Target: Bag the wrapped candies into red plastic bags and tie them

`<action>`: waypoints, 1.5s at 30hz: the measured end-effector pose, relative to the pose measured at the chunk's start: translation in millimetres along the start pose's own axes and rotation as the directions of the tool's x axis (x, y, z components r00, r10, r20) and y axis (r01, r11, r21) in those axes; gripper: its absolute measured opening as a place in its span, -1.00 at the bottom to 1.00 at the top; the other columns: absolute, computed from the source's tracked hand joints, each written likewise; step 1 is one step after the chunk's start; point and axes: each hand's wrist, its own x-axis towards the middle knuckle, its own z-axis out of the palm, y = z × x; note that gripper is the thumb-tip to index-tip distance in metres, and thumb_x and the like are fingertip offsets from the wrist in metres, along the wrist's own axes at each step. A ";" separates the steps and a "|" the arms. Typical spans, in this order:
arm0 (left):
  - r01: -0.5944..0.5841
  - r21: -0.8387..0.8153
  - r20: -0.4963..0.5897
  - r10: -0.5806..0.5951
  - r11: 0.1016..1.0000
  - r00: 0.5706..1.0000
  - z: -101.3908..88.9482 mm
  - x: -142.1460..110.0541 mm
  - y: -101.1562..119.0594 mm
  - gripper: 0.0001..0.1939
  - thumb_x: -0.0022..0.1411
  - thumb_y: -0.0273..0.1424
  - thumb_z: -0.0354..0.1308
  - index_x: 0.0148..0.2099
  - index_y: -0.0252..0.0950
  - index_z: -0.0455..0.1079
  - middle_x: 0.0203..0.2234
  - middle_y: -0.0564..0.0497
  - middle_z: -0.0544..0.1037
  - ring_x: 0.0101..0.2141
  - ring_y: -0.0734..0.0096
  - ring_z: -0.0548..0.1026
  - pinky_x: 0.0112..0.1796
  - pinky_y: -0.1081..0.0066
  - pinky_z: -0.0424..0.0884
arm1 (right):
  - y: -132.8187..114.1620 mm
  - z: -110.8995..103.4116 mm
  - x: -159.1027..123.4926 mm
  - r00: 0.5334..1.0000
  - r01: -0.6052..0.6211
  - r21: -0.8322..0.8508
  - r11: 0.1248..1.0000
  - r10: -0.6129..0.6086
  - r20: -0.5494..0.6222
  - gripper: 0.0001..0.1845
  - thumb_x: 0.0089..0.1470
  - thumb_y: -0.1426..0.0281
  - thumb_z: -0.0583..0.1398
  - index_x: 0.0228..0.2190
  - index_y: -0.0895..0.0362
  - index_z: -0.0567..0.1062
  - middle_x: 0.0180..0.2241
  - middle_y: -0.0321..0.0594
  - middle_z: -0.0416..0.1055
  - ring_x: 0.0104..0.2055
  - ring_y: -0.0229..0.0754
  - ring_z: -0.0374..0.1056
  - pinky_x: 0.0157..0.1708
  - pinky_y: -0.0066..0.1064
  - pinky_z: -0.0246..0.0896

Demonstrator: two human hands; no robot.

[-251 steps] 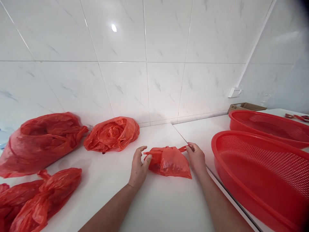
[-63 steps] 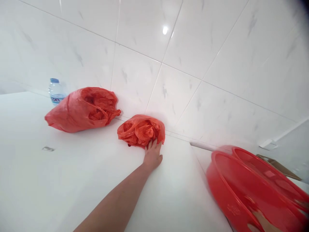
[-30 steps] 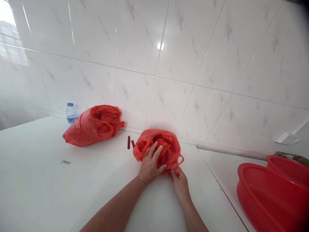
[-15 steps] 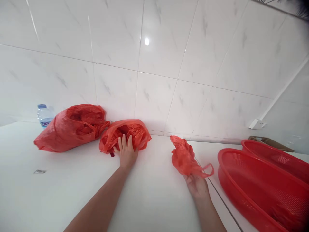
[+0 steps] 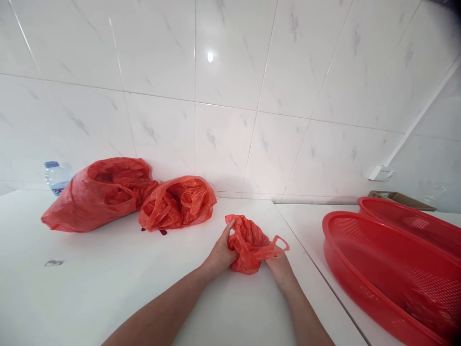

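Note:
A crumpled red plastic bag (image 5: 248, 245) is held between both hands above the white table. My left hand (image 5: 222, 251) grips its left side, thumb up on the front and the other fingers hidden behind. On the bag's right, my right hand (image 5: 276, 259) is closed on it, fingers mostly covered by the plastic. A looped handle of the bag sticks out over that hand. Farther left, a red bag stuffed with crumpled red plastic (image 5: 178, 204) stands open by the wall, and a larger full red bag (image 5: 97, 194) leans beside it.
Two red perforated plastic baskets (image 5: 360, 269) stand at the right, the nearer with red plastic inside. Behind them lies a brown tray (image 5: 414, 201). A water bottle (image 5: 54, 178) stands at the far left. A small scrap (image 5: 54, 263) lies on the table (image 5: 108, 283). The tiled wall rises behind.
My left hand has left the stuffed bag and moved right onto the crumpled bag. My right hand has brought that bag leftward to meet it. The view has shifted slightly.

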 end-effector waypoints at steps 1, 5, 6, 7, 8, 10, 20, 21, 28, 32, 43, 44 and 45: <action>-0.015 0.042 -0.054 0.017 0.999 0.998 -3.7 2.0 0.0 -0.11 0.03 -0.57 0.13 0.33 -0.10 -0.18 -0.34 0.05 0.45 -0.44 0.49 0.44 -0.45 0.48 0.37 | 1.2 -3.4 1.4 0.999 -0.033 0.063 0.997 0.033 0.002 -0.81 -0.23 0.37 0.27 -0.45 0.15 0.51 -0.44 -0.22 0.49 -0.40 -0.16 0.38 -0.41 -0.37 0.30; -0.101 0.218 -0.289 0.163 0.971 0.943 -23.0 12.2 -0.6 -0.23 -0.01 -0.60 0.08 0.26 -0.13 0.04 -0.39 0.09 0.40 -0.41 0.49 0.42 -0.42 0.50 0.37 | 5.3 -15.6 8.1 0.985 -0.079 0.350 0.933 0.128 -0.119 -0.89 -0.22 0.42 0.23 -0.52 0.16 0.42 -0.59 -0.34 0.35 -0.55 -0.31 0.25 -0.59 -0.51 0.14; -0.106 0.243 -0.317 0.182 0.964 0.931 -27.2 14.4 -0.8 -0.24 -0.02 -0.60 0.08 0.25 -0.14 0.05 -0.39 0.09 0.40 -0.39 0.48 0.42 -0.39 0.48 0.38 | 6.0 -17.3 9.4 0.979 -0.070 0.382 0.922 0.137 -0.151 -0.90 -0.22 0.43 0.22 -0.52 0.16 0.41 -0.61 -0.37 0.32 -0.56 -0.34 0.22 -0.60 -0.52 0.13; -0.108 0.256 -0.331 0.192 0.961 0.924 -30.6 16.0 -0.8 -0.26 -0.02 -0.59 0.10 0.23 -0.16 0.08 -0.39 0.09 0.40 -0.38 0.47 0.42 -0.36 0.46 0.38 | 6.5 -18.4 10.3 0.974 -0.061 0.396 0.916 0.141 -0.175 -0.90 -0.23 0.43 0.21 -0.53 0.15 0.40 -0.62 -0.39 0.30 -0.57 -0.35 0.21 -0.59 -0.53 0.13; -0.107 0.266 -0.336 0.196 0.958 0.921 -32.8 16.9 -0.6 -0.29 -0.03 -0.58 0.12 0.20 -0.17 0.12 -0.39 0.09 0.40 -0.37 0.46 0.42 -0.33 0.45 0.39 | 6.8 -19.1 10.9 0.972 -0.056 0.401 0.914 0.142 -0.190 -0.90 -0.23 0.45 0.21 -0.52 0.15 0.39 -0.62 -0.39 0.30 -0.57 -0.36 0.21 -0.59 -0.53 0.13; -0.103 0.292 -0.341 0.204 0.951 0.918 -34.1 16.8 0.3 -0.36 -0.04 -0.56 0.14 0.14 -0.18 0.20 -0.38 0.09 0.41 -0.36 0.45 0.41 -0.30 0.43 0.39 | 7.2 -19.8 11.4 0.965 -0.045 0.415 0.909 0.147 -0.217 -0.88 -0.25 0.47 0.20 -0.50 0.15 0.39 -0.61 -0.39 0.30 -0.56 -0.36 0.22 -0.57 -0.54 0.15; -0.071 0.322 -0.340 0.185 0.944 0.922 -28.5 10.1 1.6 -0.28 0.02 -0.38 0.24 0.21 -0.20 0.05 -0.16 -0.06 0.41 -0.15 0.28 0.42 -0.15 0.26 0.40 | 9.3 -22.1 10.5 0.949 -0.046 0.280 0.959 0.129 -0.287 -0.48 -0.10 0.26 0.21 -0.06 0.08 0.28 -0.29 -0.21 0.42 -0.35 -0.17 0.39 -0.40 -0.34 0.32; -0.086 0.319 -0.322 0.194 0.944 0.927 -28.2 9.6 2.1 -0.23 0.01 -0.36 0.26 0.23 -0.21 0.02 -0.09 -0.10 0.39 -0.09 0.24 0.40 -0.09 0.22 0.37 | 8.0 -19.0 8.3 0.937 -0.028 0.159 0.987 0.082 -0.340 -0.42 -0.06 0.21 0.18 0.01 0.06 0.22 -0.17 -0.15 0.39 -0.28 -0.13 0.39 -0.34 -0.27 0.34; -0.304 0.518 -0.012 0.362 0.799 0.932 -18.5 -1.0 12.5 -0.14 -0.04 -0.37 0.31 0.27 -0.16 -0.01 0.13 -0.15 0.23 0.13 0.09 0.20 0.09 0.08 0.20 | -5.1 14.0 -13.3 0.801 0.379 -0.664 0.645 -0.588 -0.114 -0.28 0.08 0.19 0.09 0.22 0.08 0.00 0.25 -0.04 -0.03 0.27 0.03 -0.10 0.16 -0.03 -0.07; -0.331 0.668 0.021 0.427 0.667 0.904 -14.4 -1.9 8.4 -0.35 0.06 -0.48 0.17 0.20 -0.16 0.12 0.06 -0.10 0.34 0.05 0.17 0.29 0.04 0.14 0.28 | 2.3 21.9 -14.2 0.950 0.287 -0.628 0.723 -0.297 0.092 -0.38 0.11 0.21 0.04 0.19 0.02 0.10 0.17 -0.13 0.17 0.17 -0.03 0.14 0.04 -0.17 0.15; -0.011 0.705 -0.408 0.418 0.709 0.812 -75.7 21.1 -3.1 -0.74 0.13 -0.49 0.00 -0.13 -0.26 0.39 -0.24 -0.06 0.51 -0.22 0.26 0.48 -0.14 0.22 0.42 | -7.2 -39.1 3.8 0.828 -0.142 -0.140 0.980 0.040 -0.559 -0.60 -0.03 0.11 0.12 -0.24 0.14 0.41 -0.27 -0.13 0.45 -0.27 -0.07 0.36 -0.31 -0.30 0.23; 0.020 0.700 -0.450 0.419 0.713 0.788 -78.6 20.9 -1.6 -0.74 0.16 -0.45 0.00 -0.09 -0.27 0.37 -0.22 -0.08 0.50 -0.23 0.25 0.48 -0.16 0.21 0.43 | -8.6 -42.2 3.3 0.828 -0.151 -0.133 0.979 0.052 -0.558 -0.57 0.00 0.08 0.10 -0.21 0.13 0.41 -0.25 -0.12 0.45 -0.25 -0.07 0.36 -0.29 -0.29 0.23; 0.043 0.698 -0.483 0.425 0.715 0.766 -79.3 20.2 0.4 -0.70 0.18 -0.40 0.01 -0.03 -0.28 0.33 -0.18 -0.11 0.47 -0.20 0.22 0.47 -0.16 0.18 0.43 | -9.1 -43.4 2.6 0.832 -0.152 -0.126 0.980 0.058 -0.551 -0.54 0.01 0.05 0.09 -0.18 0.12 0.40 -0.22 -0.13 0.44 -0.22 -0.07 0.35 -0.26 -0.28 0.22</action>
